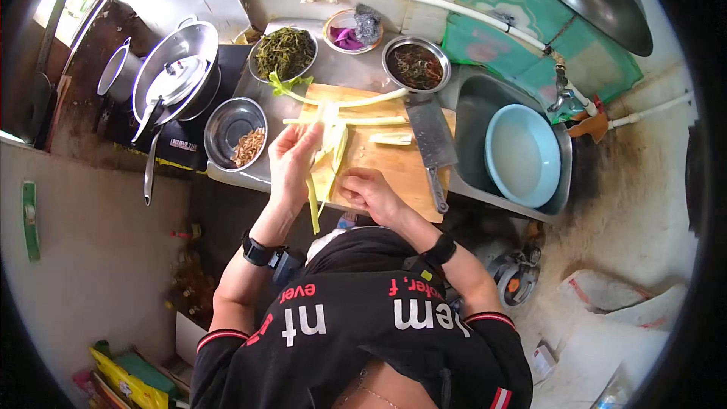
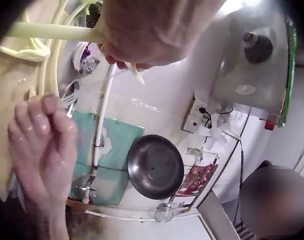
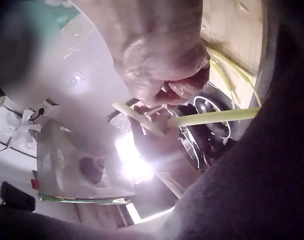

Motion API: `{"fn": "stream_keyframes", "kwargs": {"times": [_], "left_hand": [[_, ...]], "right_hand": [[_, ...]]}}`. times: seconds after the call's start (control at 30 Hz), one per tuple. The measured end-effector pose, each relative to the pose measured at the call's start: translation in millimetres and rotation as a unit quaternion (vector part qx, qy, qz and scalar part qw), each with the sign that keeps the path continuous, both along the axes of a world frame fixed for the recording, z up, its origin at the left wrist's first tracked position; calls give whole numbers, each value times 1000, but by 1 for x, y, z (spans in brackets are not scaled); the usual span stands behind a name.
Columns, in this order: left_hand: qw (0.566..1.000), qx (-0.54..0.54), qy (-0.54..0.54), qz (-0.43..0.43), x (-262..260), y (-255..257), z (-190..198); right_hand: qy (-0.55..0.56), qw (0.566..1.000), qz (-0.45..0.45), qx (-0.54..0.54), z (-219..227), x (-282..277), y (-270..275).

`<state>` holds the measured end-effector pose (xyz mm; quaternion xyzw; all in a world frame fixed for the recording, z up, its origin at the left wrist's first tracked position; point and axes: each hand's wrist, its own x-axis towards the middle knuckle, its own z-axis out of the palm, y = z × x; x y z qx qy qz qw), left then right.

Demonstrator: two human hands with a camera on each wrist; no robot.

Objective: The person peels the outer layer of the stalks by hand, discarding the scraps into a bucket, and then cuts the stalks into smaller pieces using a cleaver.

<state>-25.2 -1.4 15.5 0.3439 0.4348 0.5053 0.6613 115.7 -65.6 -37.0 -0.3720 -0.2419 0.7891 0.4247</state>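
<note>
My left hand (image 1: 291, 163) grips a pale green celery stalk (image 1: 313, 204) whose lower end points toward my body. In the left wrist view, the stalk (image 2: 54, 32) sticks out sideways from that hand (image 2: 147, 30). My right hand (image 1: 371, 193) is over the board's near edge with curled fingers; whether they pinch a thin strand cannot be told. The right wrist view has my right hand (image 3: 157, 45) close above the left hand (image 3: 164, 145). More stalks (image 1: 371, 121) and a short cut piece (image 1: 390, 138) lie on the wooden board (image 1: 424, 197), beside a cleaver (image 1: 432, 132).
Left of the board are a steel bowl with small brown pieces (image 1: 219, 132) and a large pan (image 1: 140, 91). Behind it stand a bowl of dark greens (image 1: 285, 53), a purple-filled bowl (image 1: 347, 39) and another steel bowl (image 1: 414, 64). A blue basin (image 1: 522, 155) sits in the right-hand sink.
</note>
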Motion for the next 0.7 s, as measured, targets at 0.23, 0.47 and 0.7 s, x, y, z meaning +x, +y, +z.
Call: {"fn": "stream_keyframes", "kwargs": {"times": [0.23,0.47,0.7], "left_hand": [[999,13,-42,32,-20,29,-18],[998,28,-44,-37,-44,51,-2],[978,-2,82,-193,-19,29,7]], "right_hand": [[-149,988,17,-20,-31,18,-17],[-146,971,-186,22,-45,58,-17],[45,981,-157,107,3,68,37]]}}
